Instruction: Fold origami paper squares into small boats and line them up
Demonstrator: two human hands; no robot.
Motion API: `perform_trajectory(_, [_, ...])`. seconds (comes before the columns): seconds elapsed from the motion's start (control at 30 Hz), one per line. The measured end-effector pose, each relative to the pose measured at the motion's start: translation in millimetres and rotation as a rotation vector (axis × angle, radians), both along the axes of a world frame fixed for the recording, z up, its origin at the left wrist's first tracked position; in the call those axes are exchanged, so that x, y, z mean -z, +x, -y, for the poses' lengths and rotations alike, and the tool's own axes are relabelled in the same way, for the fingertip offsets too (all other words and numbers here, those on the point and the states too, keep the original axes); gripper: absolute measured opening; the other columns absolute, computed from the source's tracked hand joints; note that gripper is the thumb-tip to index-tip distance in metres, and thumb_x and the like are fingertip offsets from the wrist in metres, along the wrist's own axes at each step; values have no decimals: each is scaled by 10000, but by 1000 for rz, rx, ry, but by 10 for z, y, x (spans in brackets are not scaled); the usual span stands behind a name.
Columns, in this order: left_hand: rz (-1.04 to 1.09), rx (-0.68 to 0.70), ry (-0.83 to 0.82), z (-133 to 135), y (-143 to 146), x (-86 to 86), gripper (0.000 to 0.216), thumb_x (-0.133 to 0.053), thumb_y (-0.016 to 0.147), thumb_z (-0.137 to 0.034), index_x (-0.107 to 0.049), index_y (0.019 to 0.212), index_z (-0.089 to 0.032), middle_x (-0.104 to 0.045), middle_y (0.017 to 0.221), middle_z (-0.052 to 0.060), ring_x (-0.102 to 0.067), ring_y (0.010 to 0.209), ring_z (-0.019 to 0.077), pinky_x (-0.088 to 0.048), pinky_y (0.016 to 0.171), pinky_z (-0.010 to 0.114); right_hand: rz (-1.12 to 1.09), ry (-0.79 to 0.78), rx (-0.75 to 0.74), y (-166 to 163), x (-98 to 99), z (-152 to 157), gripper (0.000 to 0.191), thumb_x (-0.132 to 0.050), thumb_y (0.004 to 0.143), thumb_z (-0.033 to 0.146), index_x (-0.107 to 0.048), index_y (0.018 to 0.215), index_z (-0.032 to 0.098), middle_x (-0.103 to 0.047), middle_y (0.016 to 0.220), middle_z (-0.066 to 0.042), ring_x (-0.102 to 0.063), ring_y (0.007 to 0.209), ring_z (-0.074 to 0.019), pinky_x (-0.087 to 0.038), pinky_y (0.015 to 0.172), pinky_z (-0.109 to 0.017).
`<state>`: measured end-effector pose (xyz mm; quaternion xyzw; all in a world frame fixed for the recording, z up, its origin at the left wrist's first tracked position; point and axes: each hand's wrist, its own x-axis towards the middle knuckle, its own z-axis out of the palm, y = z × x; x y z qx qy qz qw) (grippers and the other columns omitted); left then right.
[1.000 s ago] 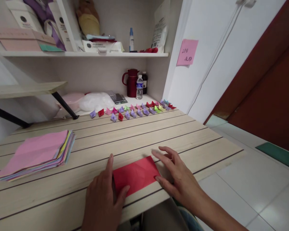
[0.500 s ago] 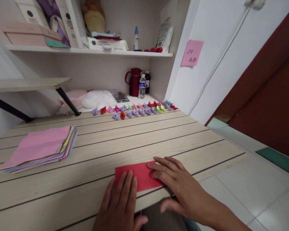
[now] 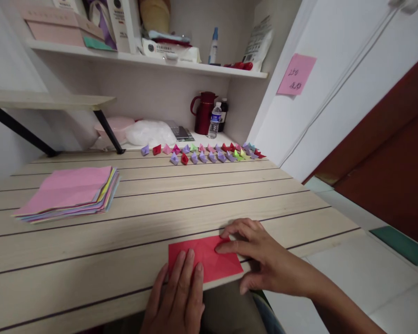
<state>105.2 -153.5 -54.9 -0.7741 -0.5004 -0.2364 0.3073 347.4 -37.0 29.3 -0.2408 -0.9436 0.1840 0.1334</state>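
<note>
A red sheet of paper (image 3: 212,266), folded into a rectangle with faint creases, lies at the table's front edge. Across its left part rests my left hand (image 3: 181,287), fingers stretched out and flat on the paper. My right hand (image 3: 257,253) is at the paper's right end, its fingers bent and apart, with fingertips touching the upper right part. The right thumb is spread away, near the lower right corner. Neither hand has lifted the paper off the table.
A stack of coloured paper (image 3: 73,188) lies at the left. Small folded paper boats (image 3: 202,157) line the table's back edge. Behind them stand a dark red jug (image 3: 205,113) and a water bottle (image 3: 214,121). A raised wooden stand (image 3: 52,100) is at the far left.
My right hand's fingers have bent and drawn up, and its thumb has moved toward the paper's lower right corner. My left hand stays flat on the paper. The camera view has shifted.
</note>
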Motion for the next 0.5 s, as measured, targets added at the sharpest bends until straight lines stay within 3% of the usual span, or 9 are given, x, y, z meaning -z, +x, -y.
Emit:
perform_trajectory(0.13, [6,11,-26,19,3,-1,358,-520,914,-235,-602,1254,-160,-684,1284,121,-640,1176,237,-221,1189,431,32,-65,-94,-44,-70,-42,611,-710,817,565,-545,1357,334,-551,1267,-79,-490,1196,-278,-376,1008,-447])
perform_trajectory(0.23, [-69,97,-1,26,-79,-21,365,-581,877,-251,-630,1220,-137,-696,1258,135,-660,1144,244,-188,1207,441,13,-89,-111,-91,-68,-5,500,-699,847,524,-602,1292,319,-587,1184,-63,-525,1125,-254,-400,966,-418])
perform_trajectory(0.37, [-52,108,18,36,-117,-15,377,-605,864,-230,-638,1225,-129,-692,1265,133,-652,1159,246,-212,1206,443,-120,-166,-44,-131,-39,19,317,-579,939,504,-686,1159,303,-650,1041,-57,-582,1014,-238,-427,916,-412])
perform_trajectory(0.5, [87,17,2,34,39,51,364,-536,906,-189,-619,1259,-170,-696,1271,96,-629,1196,213,-218,1206,418,-267,-286,32,-172,-18,-24,347,-505,970,523,-706,1107,275,-672,1027,-75,-598,1017,-234,-464,919,-395])
